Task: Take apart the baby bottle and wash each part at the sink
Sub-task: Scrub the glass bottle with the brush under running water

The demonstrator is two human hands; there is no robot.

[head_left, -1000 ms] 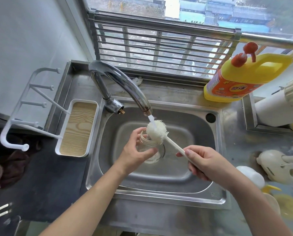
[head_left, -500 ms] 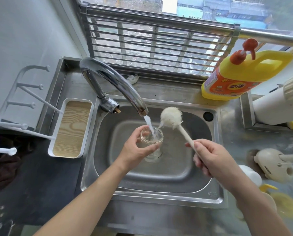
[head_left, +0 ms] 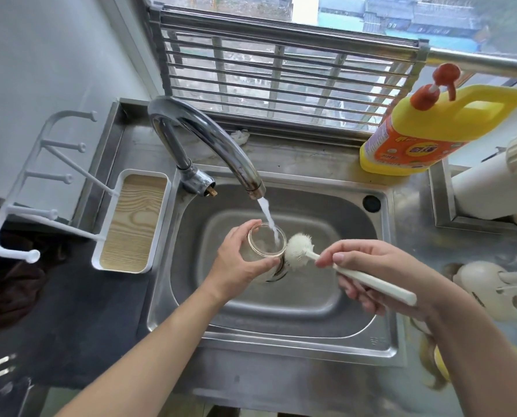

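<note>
The clear bottle body (head_left: pixel 261 246) is held upright over the middle of the sink (head_left: pixel 311 311), clamped in the left grip (head_left: pixel 236 266), whose fingers and thumb are curled around the glass wall just under the open mouth. A stream of water (head_left: pixel 269 218) is received into that mouth from the spout of the curved faucet (head_left: pixel 209 136), which is arched above and beyond the left grip. The bottle brush (head_left: pixel 371 283) is pinched by the right grip (head_left: pixel 380 275), the thumb being laid on top of the cream handle and the other fingers curled beneath it. Its bristle head (head_left: pixel 297 251) is pointed towards the left grip and is set against the outside of the bottle, just beside the rim. Outward from the left grip, a white tray (head_left: pixel 133 221) with a wood-grain floor is seen on the counter (head_left: pixel 70 311), and a white peg rack (head_left: pixel 40 182) is seen past it. Beyond the right grip, a yellow detergent bottle (head_left: pixel 425 136) with a red pump is stood by the window grille (head_left: pixel 281 76). On the outer side of the right grip, a cream-coloured object (head_left: pixel 489 287) is laid on the counter; what it is cannot be told.
</note>
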